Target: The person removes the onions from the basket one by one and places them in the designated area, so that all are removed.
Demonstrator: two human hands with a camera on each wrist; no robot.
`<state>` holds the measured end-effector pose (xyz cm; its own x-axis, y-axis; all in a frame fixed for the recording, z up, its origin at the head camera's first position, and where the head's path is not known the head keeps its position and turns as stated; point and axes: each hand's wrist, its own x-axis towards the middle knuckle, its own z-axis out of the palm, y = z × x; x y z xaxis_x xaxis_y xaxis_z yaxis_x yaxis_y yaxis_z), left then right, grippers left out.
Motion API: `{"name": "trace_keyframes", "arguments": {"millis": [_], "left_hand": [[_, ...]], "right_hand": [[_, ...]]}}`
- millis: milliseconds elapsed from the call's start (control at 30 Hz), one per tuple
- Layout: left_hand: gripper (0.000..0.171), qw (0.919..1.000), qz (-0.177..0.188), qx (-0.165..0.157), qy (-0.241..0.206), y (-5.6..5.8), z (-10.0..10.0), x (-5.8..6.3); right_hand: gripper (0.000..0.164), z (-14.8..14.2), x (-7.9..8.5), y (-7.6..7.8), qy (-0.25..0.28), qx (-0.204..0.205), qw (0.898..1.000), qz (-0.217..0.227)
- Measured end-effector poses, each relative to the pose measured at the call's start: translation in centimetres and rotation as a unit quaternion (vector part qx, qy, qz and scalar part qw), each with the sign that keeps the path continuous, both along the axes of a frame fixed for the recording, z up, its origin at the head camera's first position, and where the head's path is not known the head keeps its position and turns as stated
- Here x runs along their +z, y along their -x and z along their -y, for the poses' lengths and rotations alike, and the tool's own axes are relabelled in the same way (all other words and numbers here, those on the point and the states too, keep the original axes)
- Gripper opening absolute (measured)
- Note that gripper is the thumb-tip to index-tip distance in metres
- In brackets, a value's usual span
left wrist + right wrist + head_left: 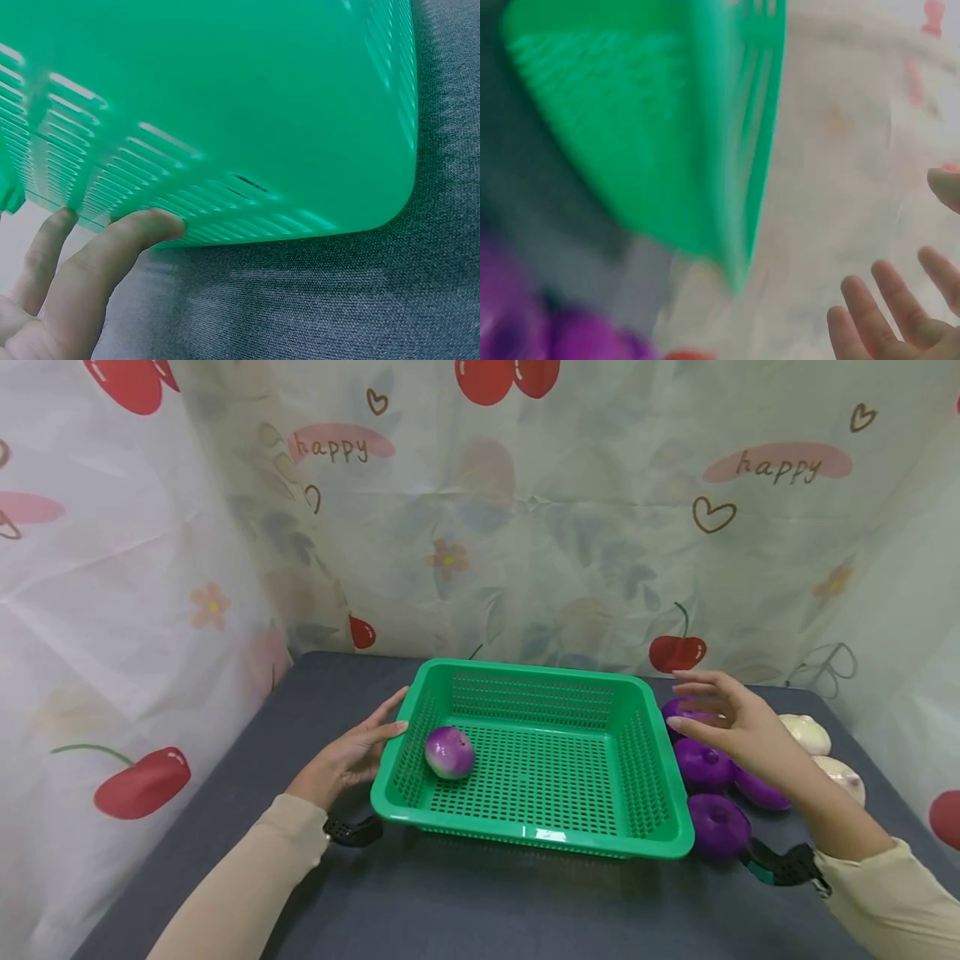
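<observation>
A green plastic basket (525, 837) with slotted walls sits before me. Inside it, toward the left end, lies a round purple-and-white vegetable (450, 752) that looks like a turnip. My left hand (345, 760) holds the basket's left side, thumb at the rim; in the left wrist view, fingertips (161, 223) touch its slotted outer wall. Beyond the right rim, my right hand (731, 718) hovers with spread fingers and holds nothing. Below and beside it are several shiny purple round vegetables (705, 766), partly covered by that hand and forearm.
Two cream-white bulbs (806, 734) lie at the right, behind the right forearm. A dark grey cloth (480, 910) covers the table. Printed curtains (540, 527) hang along the back and sides. Both wrists wear black bands (352, 832).
</observation>
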<state>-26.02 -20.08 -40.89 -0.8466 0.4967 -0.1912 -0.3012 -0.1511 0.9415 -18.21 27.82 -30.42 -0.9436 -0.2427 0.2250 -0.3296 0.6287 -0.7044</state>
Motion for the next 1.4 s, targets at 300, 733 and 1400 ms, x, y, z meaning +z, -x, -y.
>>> {"name": "trace_keyframes", "arguments": {"millis": [300,733,1400], "left_hand": [[0.067,1.0000,-0.001,-0.002,0.004,-0.1,0.0,-0.1],[0.070,0.9999,0.006,0.000,0.009,0.2,0.2,-0.3],[0.069,0.9999,0.012,-0.006,-0.007,0.3,0.0,-0.1]], "right_hand": [[0.077,8.6,1.5,3.3,0.073,0.094,0.993,0.023],[0.083,18.6,-1.3,6.5,0.102,0.169,0.968,0.156],[0.063,22.4,-6.6,9.9,0.023,0.239,0.932,0.273]]}}
